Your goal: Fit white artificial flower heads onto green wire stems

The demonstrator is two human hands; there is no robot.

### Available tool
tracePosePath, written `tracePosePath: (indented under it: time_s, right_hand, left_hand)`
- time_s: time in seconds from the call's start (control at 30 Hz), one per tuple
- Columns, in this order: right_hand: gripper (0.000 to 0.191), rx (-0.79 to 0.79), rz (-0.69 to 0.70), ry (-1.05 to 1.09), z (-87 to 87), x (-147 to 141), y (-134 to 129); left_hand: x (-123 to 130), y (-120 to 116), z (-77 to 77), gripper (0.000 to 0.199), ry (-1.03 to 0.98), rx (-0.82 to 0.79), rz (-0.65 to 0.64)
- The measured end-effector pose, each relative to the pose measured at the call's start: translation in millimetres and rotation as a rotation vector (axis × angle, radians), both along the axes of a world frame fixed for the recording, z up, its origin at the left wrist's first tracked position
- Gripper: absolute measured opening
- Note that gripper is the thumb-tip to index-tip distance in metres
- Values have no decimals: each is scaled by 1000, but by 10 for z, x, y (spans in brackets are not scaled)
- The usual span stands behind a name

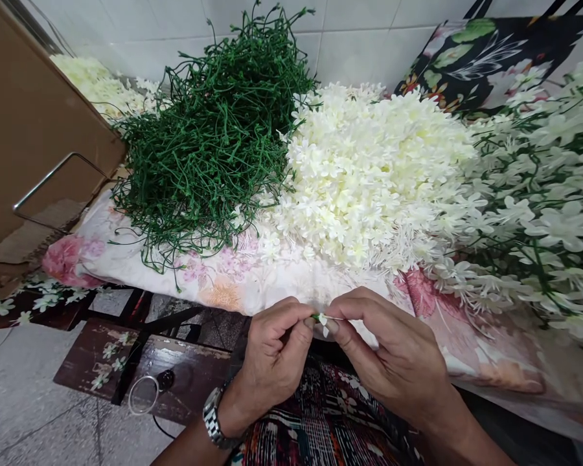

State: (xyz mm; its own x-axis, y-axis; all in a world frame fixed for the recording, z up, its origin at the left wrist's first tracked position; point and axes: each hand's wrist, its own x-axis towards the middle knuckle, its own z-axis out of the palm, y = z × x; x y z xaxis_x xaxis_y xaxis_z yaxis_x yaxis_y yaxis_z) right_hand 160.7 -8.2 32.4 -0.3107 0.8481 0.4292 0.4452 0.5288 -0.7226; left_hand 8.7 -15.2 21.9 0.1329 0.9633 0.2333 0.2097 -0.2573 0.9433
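My left hand (279,349), with a watch on its wrist, pinches a green plastic stem (315,317) between thumb and forefinger; only its tip shows. Facing it, my right hand (388,356) pinches a small white artificial flower (323,321), which meets the stem between my fingertips. Whether the stem passes through the flower is too small to tell. Beyond my hands, a tangled heap of green stems (214,155) lies left of a large pile of loose white blossoms (369,175). White flowers on green stems (558,223) are massed at the right.
The piles rest on a floral cloth (291,281) against a tiled wall (359,39). A cardboard box (34,123) with a metal wire handle (48,178) stands left. Low left is a dark wooden bench (184,372) with a white ring (143,395). A black floral bag (495,65) leans behind.
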Motion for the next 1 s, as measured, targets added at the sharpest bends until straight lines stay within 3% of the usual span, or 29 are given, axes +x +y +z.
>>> tracePosePath:
  time_s: [0.2, 0.67, 0.83, 1.0]
  right_hand:
    - [9, -62, -10, 25, -45, -12, 34]
    - [9, -46, 14, 15, -84, -45, 56]
    - [8, -33, 31, 4, -60, 3, 55]
    - [26, 20, 20, -77, 25, 99, 48]
  left_hand:
    - [28, 35, -58, 20, -75, -41, -5]
    - [44, 45, -79, 27, 13, -83, 15]
    - [18, 57, -38, 23, -117, -187, -25]
    - [-9, 55, -13, 19, -150, -205, -14]
